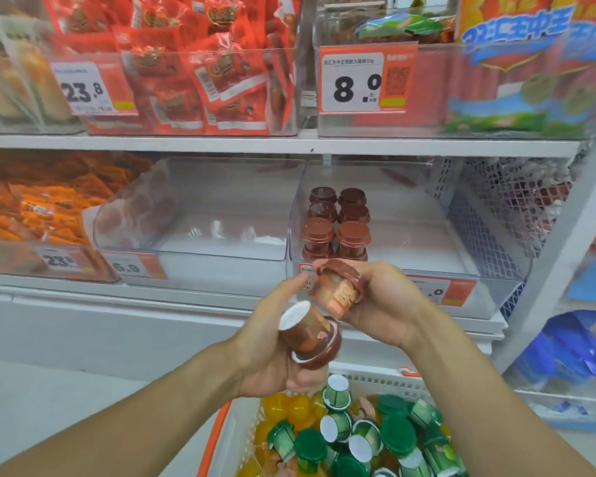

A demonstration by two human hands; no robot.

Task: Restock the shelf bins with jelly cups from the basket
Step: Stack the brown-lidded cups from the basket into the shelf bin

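white slatted basket [375,382] of green-lidded and yellow jelly cups below | my left hand [272,349] grips a brown plastic jelly cup [310,335] — base up | my right hand [379,297] clamps another brown cup [338,290] | behind — clear shelf bin [427,242] holding stacked brown cups [336,223]

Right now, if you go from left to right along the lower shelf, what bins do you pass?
Bin of orange snack packets → empty clear bin → clear bin with stacked brown jelly cups → white mesh shelf end panel.
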